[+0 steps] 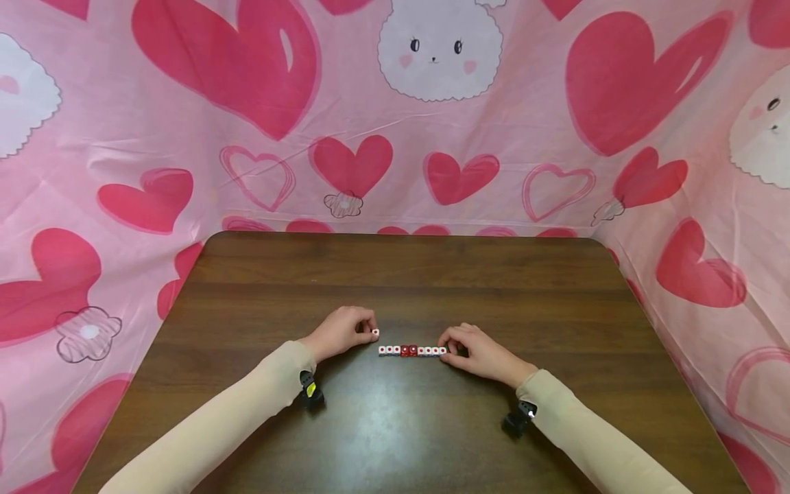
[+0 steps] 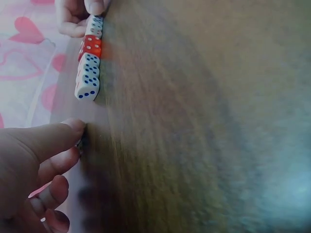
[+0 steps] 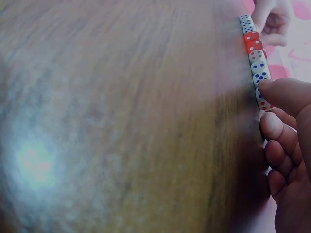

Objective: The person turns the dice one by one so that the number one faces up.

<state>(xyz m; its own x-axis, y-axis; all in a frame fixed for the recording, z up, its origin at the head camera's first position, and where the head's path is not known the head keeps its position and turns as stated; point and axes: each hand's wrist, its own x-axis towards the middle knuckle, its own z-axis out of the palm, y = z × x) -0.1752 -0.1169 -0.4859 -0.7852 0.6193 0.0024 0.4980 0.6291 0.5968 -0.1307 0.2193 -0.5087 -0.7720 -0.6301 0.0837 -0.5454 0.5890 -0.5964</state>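
Observation:
My left hand (image 1: 339, 334) pinches a single white die (image 1: 375, 332) between thumb and finger, just beyond the left end of a row of dice. In the left wrist view the fingers mostly hide that die. The row runs left to right: three white dice (image 1: 389, 350), two red dice (image 1: 409, 350), then several white dice (image 1: 428, 351), side by side with a red dot on each white top. At the right end, my right hand (image 1: 481, 353) grips the last white die (image 3: 265, 104), its thumb on the near side and other fingers curled behind.
A dark brown wooden table (image 1: 395, 274) with rounded far corners carries the dice. Pink cloth (image 1: 407, 123) with hearts hangs behind and at both sides. Black wrist cameras (image 1: 312, 394) sit on both cuffs, low over the table.

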